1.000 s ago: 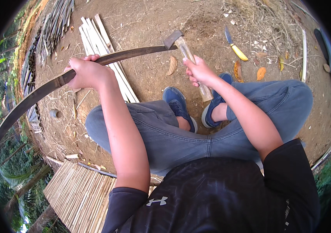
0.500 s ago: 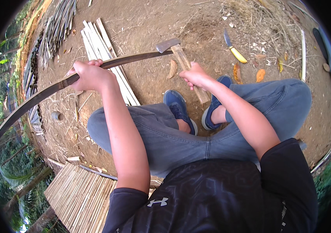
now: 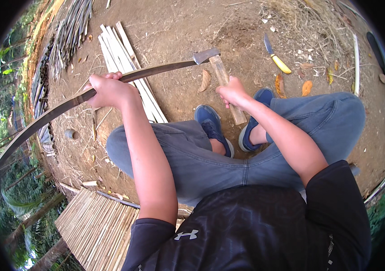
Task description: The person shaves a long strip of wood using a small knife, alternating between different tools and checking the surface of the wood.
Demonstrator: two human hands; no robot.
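Resting lower now, hatchet point(image 3: 207, 56) against bamboo strip point(image 3: 66, 106).

Knife point(image 3: 275, 57) R of hatchet point(image 3: 217, 74)

— What ground is seen here?
— Bare brown dirt point(image 3: 174, 27), lit by daylight and scattered with dry leaves point(image 3: 307, 87) and straw point(image 3: 301, 18).
— What is laid at its edges?
— Pale split slats point(image 3: 120, 49) and a bundle of dark sticks point(image 3: 63, 40) are laid toward the far left; a woven bamboo mat point(image 3: 95, 228) is spread at the near left, and green trees point(image 3: 2, 198) are seen beyond.
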